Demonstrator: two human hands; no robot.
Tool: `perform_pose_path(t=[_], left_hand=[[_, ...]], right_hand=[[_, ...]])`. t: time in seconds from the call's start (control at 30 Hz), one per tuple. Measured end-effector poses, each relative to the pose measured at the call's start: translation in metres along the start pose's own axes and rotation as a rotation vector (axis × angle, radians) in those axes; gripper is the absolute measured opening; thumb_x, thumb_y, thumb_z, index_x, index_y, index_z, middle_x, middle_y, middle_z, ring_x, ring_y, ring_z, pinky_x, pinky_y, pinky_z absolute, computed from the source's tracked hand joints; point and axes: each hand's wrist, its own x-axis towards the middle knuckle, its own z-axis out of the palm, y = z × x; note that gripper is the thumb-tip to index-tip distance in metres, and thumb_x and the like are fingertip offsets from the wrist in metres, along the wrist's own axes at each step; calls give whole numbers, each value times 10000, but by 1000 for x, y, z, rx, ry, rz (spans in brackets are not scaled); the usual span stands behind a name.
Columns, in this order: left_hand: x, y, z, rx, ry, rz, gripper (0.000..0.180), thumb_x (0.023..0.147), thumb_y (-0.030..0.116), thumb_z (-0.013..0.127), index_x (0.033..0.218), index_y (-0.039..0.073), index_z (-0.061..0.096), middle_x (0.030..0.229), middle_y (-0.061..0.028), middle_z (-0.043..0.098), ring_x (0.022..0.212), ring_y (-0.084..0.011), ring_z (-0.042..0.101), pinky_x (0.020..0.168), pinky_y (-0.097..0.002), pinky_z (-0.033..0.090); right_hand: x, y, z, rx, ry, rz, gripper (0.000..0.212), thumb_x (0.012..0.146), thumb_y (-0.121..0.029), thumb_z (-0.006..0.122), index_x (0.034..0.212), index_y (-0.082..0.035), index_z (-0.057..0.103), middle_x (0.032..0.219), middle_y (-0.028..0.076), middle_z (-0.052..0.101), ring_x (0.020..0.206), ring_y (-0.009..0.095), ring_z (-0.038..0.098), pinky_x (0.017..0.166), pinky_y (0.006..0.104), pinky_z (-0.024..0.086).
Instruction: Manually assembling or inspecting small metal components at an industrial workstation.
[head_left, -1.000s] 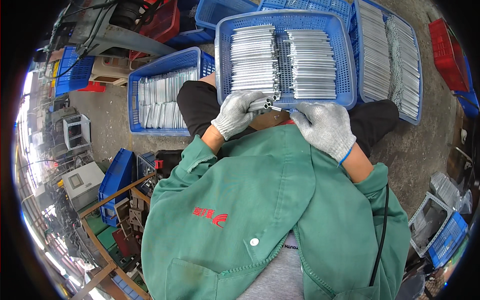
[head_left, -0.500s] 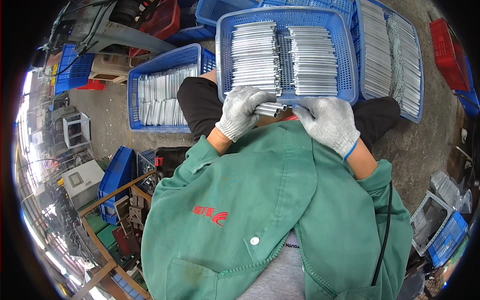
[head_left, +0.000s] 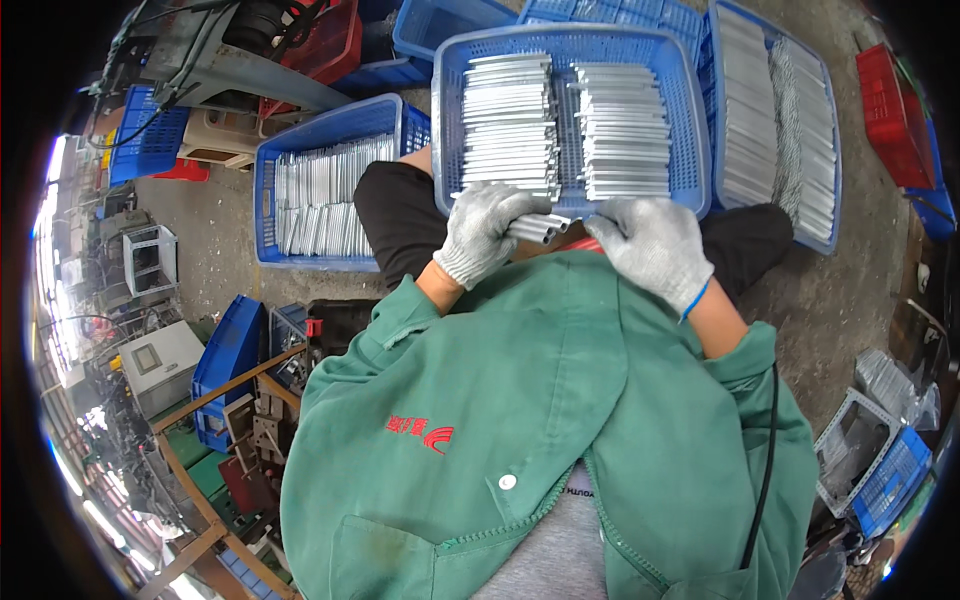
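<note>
My left hand (head_left: 485,232), in a grey knit glove, is closed around several short silver metal tubes (head_left: 540,229), their open ends pointing right. Just off those ends is my right hand (head_left: 655,245), gloved alike with a blue cuff edge. Its thumb and fingers are pressed together, and whatever may be between them is too small to make out. Beyond both hands stands a blue perforated crate (head_left: 705,150). Inside it lie a left stack of metal tubes (head_left: 507,120) and a right stack of metal tubes (head_left: 625,130), with a gap between them.
Another blue crate of tubes (head_left: 335,259) stands at the left, and a long tube-filled blue crate (head_left: 828,110) at the right. A red bin (head_left: 890,115) is farther right. Machine parts and a wooden frame (head_left: 190,480) occupy the lower left.
The view has shifted slightly. My left hand keeps its hold on the tubes, and my right hand stays by their ends with little movement.
</note>
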Motion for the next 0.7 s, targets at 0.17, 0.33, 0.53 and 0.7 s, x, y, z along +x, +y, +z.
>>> perform_pose_path(t=[0.17, 0.33, 0.53, 0.7], left_hand=[[-19, -19, 15, 77, 120, 0, 454, 716, 66, 763, 1169, 89, 735, 1115, -116, 738, 911, -338, 669, 873, -435, 512], [2, -13, 7, -21, 117, 43, 319, 754, 59, 723, 1062, 138, 747, 851, -18, 734, 778, -277, 690, 760, -396, 515], [25, -54, 23, 185, 42, -113, 274, 802, 107, 706, 1064, 172, 750, 829, -25, 734, 789, -286, 704, 721, -414, 523], [40, -110, 54, 540, -93, -257, 281, 864, 202, 700, 1142, 211, 733, 876, -76, 745, 776, -319, 710, 716, -436, 540]], right_hand=[[1, 6, 13, -126, 101, -87, 317, 880, -434, 691, 823, -133, 772, 616, 96, 689, 502, 326, 610, 514, 442, 517], [2, 5, 8, 149, -49, 40, 296, 941, -414, 663, 979, -168, 823, 676, 83, 731, 567, 345, 664, 560, 433, 534], [15, 22, 31, -41, 158, 99, 319, 965, -420, 626, 971, -153, 800, 743, 124, 760, 633, 390, 696, 569, 463, 541], [3, 29, 34, -24, 162, 78, 311, 962, -396, 635, 948, -139, 808, 704, 113, 743, 612, 375, 686, 569, 458, 533]])
